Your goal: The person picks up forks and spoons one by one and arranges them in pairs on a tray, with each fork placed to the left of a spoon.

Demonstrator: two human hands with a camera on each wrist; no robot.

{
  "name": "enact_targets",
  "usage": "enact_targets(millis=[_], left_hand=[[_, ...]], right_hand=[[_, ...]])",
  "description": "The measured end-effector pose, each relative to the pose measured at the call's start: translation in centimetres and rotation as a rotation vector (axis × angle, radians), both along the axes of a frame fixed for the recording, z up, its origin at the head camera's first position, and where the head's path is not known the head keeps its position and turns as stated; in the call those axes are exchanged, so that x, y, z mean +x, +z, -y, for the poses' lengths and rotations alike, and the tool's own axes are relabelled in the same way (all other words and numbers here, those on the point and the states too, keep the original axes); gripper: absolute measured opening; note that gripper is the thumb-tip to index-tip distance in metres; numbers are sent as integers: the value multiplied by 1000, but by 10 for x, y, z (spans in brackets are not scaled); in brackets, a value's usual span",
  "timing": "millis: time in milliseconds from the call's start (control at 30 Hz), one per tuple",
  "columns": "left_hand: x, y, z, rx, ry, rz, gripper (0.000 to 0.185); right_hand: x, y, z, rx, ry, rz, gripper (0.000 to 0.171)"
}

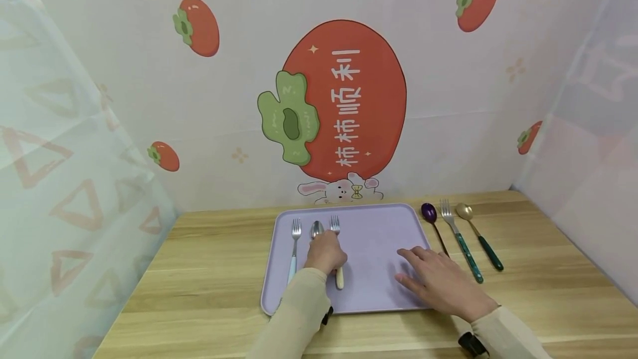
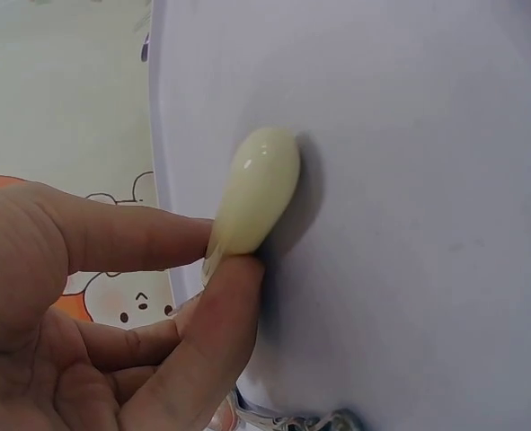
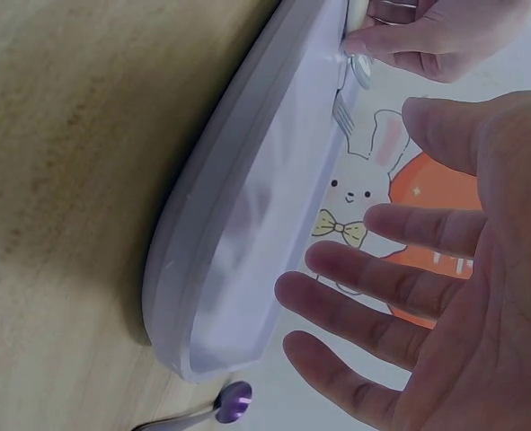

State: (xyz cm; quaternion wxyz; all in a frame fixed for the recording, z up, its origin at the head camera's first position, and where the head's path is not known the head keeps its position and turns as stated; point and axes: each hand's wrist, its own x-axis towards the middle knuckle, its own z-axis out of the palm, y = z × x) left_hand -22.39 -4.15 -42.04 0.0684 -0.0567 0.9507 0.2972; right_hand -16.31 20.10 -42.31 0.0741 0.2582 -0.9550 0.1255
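While I am watching, the left hand (image 1: 325,252) is pinching a cream-handled fork (image 1: 336,248) on the lilac tray (image 1: 379,237).
Its fingers (image 2: 157,235) are grasping the handle; the right hand (image 1: 441,281) is resting flat, fingers released, on the tray's right side.

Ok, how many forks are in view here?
3. A blue-handled fork lies at the tray's left side, a cream-handled fork lies under the left hand on the tray, and a green-handled fork lies on the table right of the tray. None seems hidden.
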Motion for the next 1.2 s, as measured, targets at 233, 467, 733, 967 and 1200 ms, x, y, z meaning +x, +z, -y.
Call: enact_targets(millis=[233, 467, 733, 967, 1200], left_hand=[[0, 3, 2, 1, -7, -1, 50], [15, 17, 20, -98, -37, -110, 24], [37, 16, 54, -56, -37, -298, 20], [45, 12, 85, -62, -77, -447, 15], [51, 16, 106, -77, -109, -502, 12]], right_hand=[[0, 2, -2, 6, 1, -8, 48], [0, 1, -5, -1, 12, -41, 49], [1, 1, -5, -14, 14, -54, 46], [0, 4, -10, -30, -29, -37, 45], [-5, 5, -21, -45, -65, -60, 43]])
